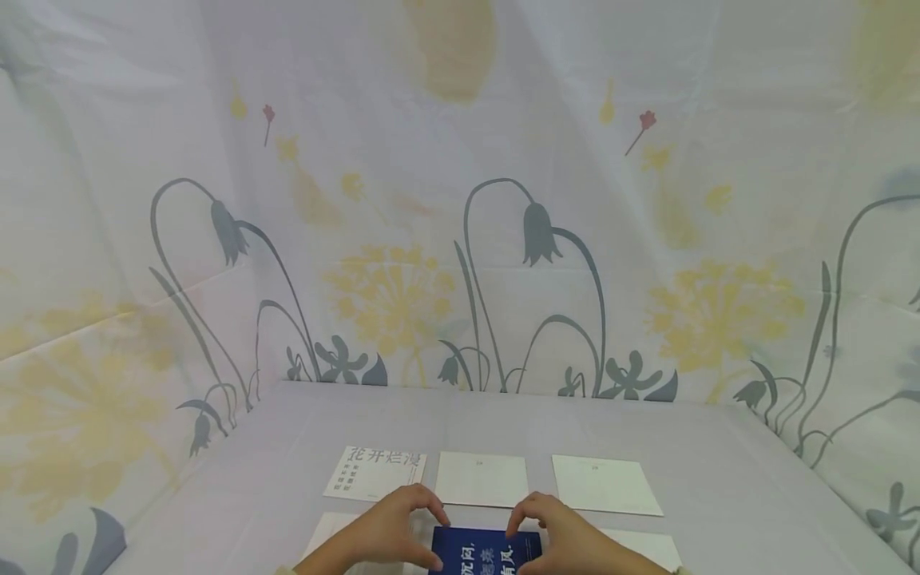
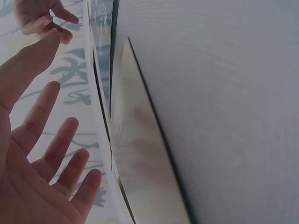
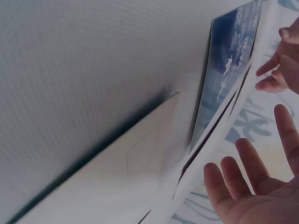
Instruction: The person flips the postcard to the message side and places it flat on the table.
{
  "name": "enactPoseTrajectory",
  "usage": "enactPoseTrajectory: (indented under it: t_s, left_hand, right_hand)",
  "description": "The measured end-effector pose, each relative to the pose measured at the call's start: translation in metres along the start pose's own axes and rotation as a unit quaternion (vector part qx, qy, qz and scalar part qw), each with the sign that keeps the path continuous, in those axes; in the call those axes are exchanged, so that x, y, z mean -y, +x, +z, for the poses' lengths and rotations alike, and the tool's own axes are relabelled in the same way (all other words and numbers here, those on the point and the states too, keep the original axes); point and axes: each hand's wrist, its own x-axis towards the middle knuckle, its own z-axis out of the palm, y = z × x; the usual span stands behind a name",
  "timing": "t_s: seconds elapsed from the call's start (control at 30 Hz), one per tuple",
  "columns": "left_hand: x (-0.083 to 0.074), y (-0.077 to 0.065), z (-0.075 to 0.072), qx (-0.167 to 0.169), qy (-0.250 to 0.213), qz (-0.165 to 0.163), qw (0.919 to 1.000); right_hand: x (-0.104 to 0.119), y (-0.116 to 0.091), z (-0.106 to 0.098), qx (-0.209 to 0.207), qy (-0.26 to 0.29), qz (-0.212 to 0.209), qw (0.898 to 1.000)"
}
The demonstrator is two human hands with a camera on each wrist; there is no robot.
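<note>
A dark blue card with white Chinese characters lies at the bottom middle of the head view. My left hand arches over its left side, thumb and forefinger bent in a C. On the opposite side my right hand makes a similar curve, overlapping the card's right edge. Both wrist views show the fingers spread and loose, with nothing gripped. There the blue card lies flat, apart from the right fingers. A pale card is nearest the left fingers in the left wrist view.
Behind the hands lie a cream card with large characters and two plainer cream cards, one central and one to the right. More pale cards flank the hands. A flower-printed cloth rises behind the table.
</note>
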Motion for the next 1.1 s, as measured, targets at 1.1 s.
enactPoseTrajectory:
  t_s: [1.1]
  left_hand:
    - [-0.002,0.006,0.002,0.098,0.091,0.003,0.9910]
  right_hand:
    - [-0.014,0.001,0.006,0.062,-0.029,0.034,0.997]
